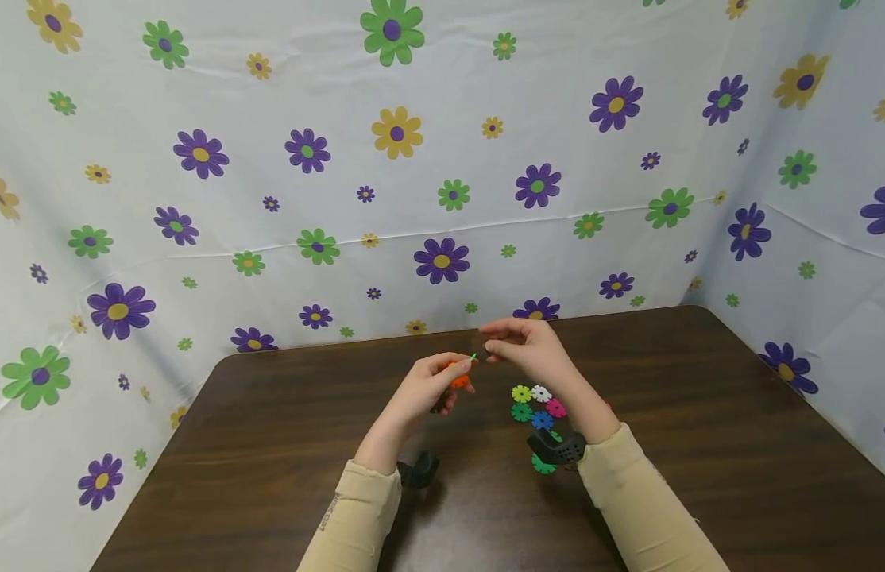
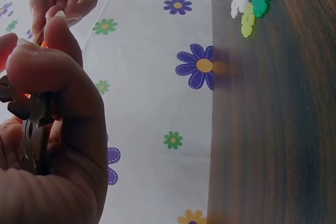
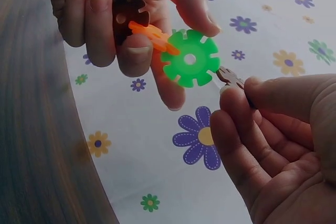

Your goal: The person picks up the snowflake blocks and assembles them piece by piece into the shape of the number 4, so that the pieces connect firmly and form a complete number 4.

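My left hand (image 1: pixel 423 389) holds a joined set of notched plastic discs above the table. In the right wrist view, that set shows a brown disc (image 3: pixel 123 31) against the curled fingers, an orange disc (image 3: pixel 152 36) set at an angle, and a bright green disc (image 3: pixel 177 71) at its outer end. My right hand (image 1: pixel 539 349) pinches a separate dark brown disc (image 3: pixel 231 78) between thumb and fingers. Its tip lies at the green disc's notched edge; whether the two interlock I cannot tell. The left wrist view shows dark discs (image 2: pixel 37 129) inside the left palm.
Several loose notched discs lie on the dark wooden table (image 1: pixel 285 445) near my right forearm, among them a yellow disc (image 1: pixel 521 394), a white disc (image 1: pixel 541 394), a pink disc (image 1: pixel 556 407) and a blue disc (image 1: pixel 542 421). A flowered cloth (image 1: pixel 414 191) hangs behind the table.
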`<control>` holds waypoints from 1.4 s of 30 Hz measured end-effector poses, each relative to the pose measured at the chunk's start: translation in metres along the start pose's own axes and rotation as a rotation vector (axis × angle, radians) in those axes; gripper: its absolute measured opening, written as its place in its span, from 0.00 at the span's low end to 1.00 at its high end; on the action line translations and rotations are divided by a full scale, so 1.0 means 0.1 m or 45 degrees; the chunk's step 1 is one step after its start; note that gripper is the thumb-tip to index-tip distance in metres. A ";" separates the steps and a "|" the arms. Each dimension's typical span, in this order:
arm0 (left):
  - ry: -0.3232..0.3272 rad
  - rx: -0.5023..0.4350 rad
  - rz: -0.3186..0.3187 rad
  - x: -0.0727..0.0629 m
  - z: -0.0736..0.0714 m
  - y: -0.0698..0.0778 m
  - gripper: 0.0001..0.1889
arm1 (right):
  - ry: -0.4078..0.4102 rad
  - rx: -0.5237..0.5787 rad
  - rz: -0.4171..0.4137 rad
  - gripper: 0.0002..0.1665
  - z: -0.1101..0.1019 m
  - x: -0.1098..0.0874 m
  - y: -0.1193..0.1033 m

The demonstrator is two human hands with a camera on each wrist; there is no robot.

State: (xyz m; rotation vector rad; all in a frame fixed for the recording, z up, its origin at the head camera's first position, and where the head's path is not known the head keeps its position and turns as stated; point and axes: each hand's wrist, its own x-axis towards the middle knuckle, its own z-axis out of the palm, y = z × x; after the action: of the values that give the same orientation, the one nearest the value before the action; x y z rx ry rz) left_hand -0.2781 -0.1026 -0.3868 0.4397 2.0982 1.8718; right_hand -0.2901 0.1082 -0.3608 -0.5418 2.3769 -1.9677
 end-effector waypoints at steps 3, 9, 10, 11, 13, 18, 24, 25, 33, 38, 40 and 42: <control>-0.007 0.005 -0.001 0.00 0.01 0.00 0.20 | 0.007 -0.021 0.006 0.16 0.00 0.00 0.02; 0.002 -0.004 -0.009 0.00 0.01 0.02 0.20 | 0.023 -0.052 0.001 0.16 0.01 0.00 0.00; 0.002 -0.009 -0.011 0.00 0.01 0.02 0.19 | 0.026 -0.058 0.001 0.16 0.01 0.00 0.00; 0.001 -0.013 -0.012 0.00 0.01 0.02 0.19 | 0.028 -0.063 0.002 0.16 0.02 0.01 0.00; -0.006 -0.020 -0.018 0.00 0.00 0.01 0.19 | 0.033 -0.071 0.011 0.15 0.02 0.00 -0.01; -0.014 -0.026 -0.023 0.00 0.00 0.00 0.20 | 0.048 -0.084 0.010 0.15 0.03 0.00 0.00; -0.004 -0.025 -0.025 0.00 0.00 -0.02 0.22 | 0.042 -0.080 -0.006 0.15 0.03 0.01 0.00; -0.003 -0.027 -0.023 0.00 0.00 -0.02 0.22 | 0.041 -0.077 -0.002 0.15 0.03 0.01 0.00; 0.000 -0.039 -0.024 0.00 -0.01 -0.02 0.23 | 0.008 -0.053 0.016 0.15 0.06 0.01 -0.01; 0.008 -0.050 -0.015 -0.01 -0.01 -0.01 0.21 | 0.010 -0.037 0.004 0.14 0.07 0.01 -0.02; 0.006 -0.046 -0.005 -0.01 -0.02 -0.01 0.21 | 0.012 -0.024 0.005 0.13 0.08 0.02 -0.01; 0.003 -0.040 0.006 -0.01 -0.02 0.00 0.21 | 0.020 -0.018 0.010 0.13 0.09 0.03 -0.01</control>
State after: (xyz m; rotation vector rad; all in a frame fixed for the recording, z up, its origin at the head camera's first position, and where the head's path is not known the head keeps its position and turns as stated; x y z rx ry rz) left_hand -0.2776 -0.1051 -0.3861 0.4355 2.0681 1.9060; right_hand -0.2906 0.0992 -0.3609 -0.5191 2.3998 -1.9609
